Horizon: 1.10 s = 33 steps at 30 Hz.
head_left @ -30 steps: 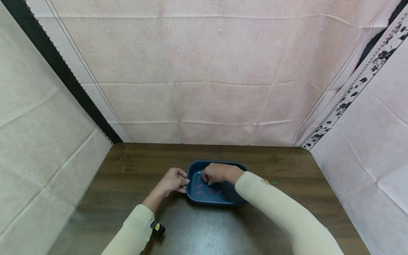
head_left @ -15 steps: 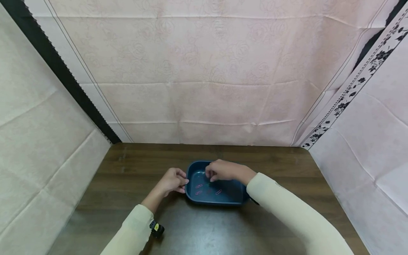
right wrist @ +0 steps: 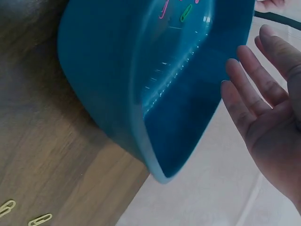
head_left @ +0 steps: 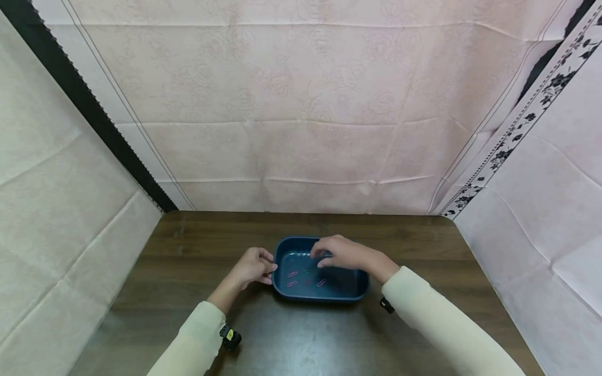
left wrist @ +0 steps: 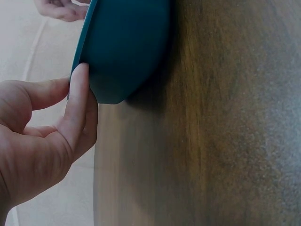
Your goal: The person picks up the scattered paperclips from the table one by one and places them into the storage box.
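Observation:
A dark blue rectangular tray (head_left: 345, 286) stands on the wooden table. My left hand (head_left: 254, 267) pinches its left rim between thumb and fingers, as the left wrist view shows with the tray wall (left wrist: 127, 42) beside the fingertips. Over the tray's far right part is my right hand (head_left: 350, 255), fingers loosely bent and thumb apart, holding nothing. Several paper clips lie on the tray floor, among them a pink paper clip (head_left: 321, 282) and a green paper clip (head_left: 306, 271). In the right wrist view the green clip (right wrist: 186, 13) lies near a pink one (right wrist: 163, 9).
Yellow paper clips (right wrist: 40, 220) lie on the table (right wrist: 61, 165) outside the tray, in the right wrist view. Pale cloth (head_left: 301, 151) hangs behind the table and on both sides. Dark devices (head_left: 230, 338) are strapped at both wrists.
My right hand has let go of the green paper clip inside the tray, opened its fingers and drawn back up and to the right. The left hand stays at the rim.

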Tool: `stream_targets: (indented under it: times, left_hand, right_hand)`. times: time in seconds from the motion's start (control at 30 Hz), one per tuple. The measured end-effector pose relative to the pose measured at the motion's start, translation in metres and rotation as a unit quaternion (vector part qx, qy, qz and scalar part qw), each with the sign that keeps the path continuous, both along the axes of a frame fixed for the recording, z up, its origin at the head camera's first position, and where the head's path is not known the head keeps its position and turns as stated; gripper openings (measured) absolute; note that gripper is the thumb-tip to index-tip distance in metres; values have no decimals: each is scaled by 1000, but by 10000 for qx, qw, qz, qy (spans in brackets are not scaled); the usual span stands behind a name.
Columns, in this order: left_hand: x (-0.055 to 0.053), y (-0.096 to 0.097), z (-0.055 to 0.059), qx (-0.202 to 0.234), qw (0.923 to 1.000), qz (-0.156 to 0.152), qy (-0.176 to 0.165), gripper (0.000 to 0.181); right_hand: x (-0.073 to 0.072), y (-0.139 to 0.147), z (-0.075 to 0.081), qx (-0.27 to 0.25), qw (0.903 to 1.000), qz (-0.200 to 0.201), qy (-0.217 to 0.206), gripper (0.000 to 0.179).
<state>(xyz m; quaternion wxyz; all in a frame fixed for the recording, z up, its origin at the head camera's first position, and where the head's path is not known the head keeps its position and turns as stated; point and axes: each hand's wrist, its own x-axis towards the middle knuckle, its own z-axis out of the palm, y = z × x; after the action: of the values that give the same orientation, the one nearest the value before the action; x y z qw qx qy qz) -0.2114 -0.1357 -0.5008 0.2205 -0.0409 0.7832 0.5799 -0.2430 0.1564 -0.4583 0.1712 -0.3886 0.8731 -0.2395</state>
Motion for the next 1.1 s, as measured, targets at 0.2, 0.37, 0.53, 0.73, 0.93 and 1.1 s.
stream_targets:
  times: [0.2,0.37,0.53,0.73,0.93,1.1]
  left_hand:
    - [1,0,2,-54,10000,-1,-5,21]
    - [2,0,3,-53,10000,32,10,21]
    - [2,1,2,-31,10000,29,24,23]
    - [3,0,0,0,10000,7,69,22]
    - [2,1,-1,38,10000,1,82,23]
    - [1,1,-2,12,10000,24,96,24]
  right_hand:
    - [11,15,5,-336,9993,-167,87,25]
    - [18,24,1,-707,9966,-392,174,29]
    - [26,33,-5,-979,9930,-644,147,32]
    - [34,45,-7,-1199,9876,-955,346,33]
    - [42,61,-6,-1273,9811,-1264,729,35]
    - [48,75,-9,-1402,9729,-1577,941,37]
